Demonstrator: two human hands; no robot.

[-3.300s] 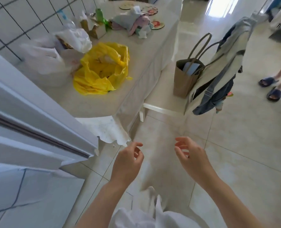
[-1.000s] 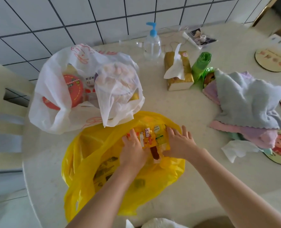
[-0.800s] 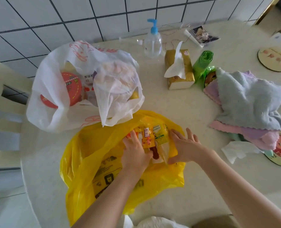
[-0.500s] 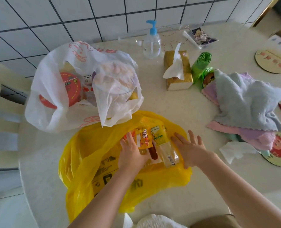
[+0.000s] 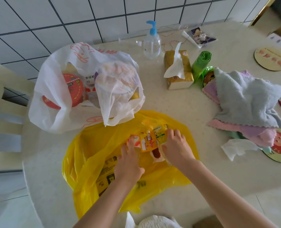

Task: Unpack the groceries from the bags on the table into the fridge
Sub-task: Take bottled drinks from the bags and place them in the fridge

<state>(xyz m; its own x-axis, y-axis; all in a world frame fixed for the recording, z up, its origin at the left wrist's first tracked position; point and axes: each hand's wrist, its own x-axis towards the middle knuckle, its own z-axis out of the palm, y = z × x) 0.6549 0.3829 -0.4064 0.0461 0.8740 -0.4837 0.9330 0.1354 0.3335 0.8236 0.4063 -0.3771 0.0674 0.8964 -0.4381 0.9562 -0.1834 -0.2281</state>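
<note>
Both hands reach into a crinkled, glossy yellow plastic bag (image 5: pixel 93 162) lying open on a pale speckled table (image 5: pixel 186 109). The left hand (image 5: pixel 128 163) and right hand (image 5: pixel 176 148) clasp a bundle of slim, shiny snack packets (image 5: pixel 150 142) between them, fingers curled round its sides. Just beyond the packets slumps a thin white plastic bag (image 5: pixel 54 112) holding round red-lidded tubs (image 5: pixel 72 88); right of the hands lie soft folded cloths (image 5: pixel 245 99).

A clear pump bottle (image 5: pixel 152 43) with a blue nozzle stands near the tiled wall (image 5: pixel 87 15). Just right of it lies a gold tissue box (image 5: pixel 177 69) with a tissue sticking out, touching a green roll of bags (image 5: pixel 200 63). Further right, pastel cloths (image 5: pixel 245 99) lie heaped. A round coaster (image 5: pixel 270 58) sits behind them, and a crumpled tissue (image 5: pixel 237 148) in front.
</note>
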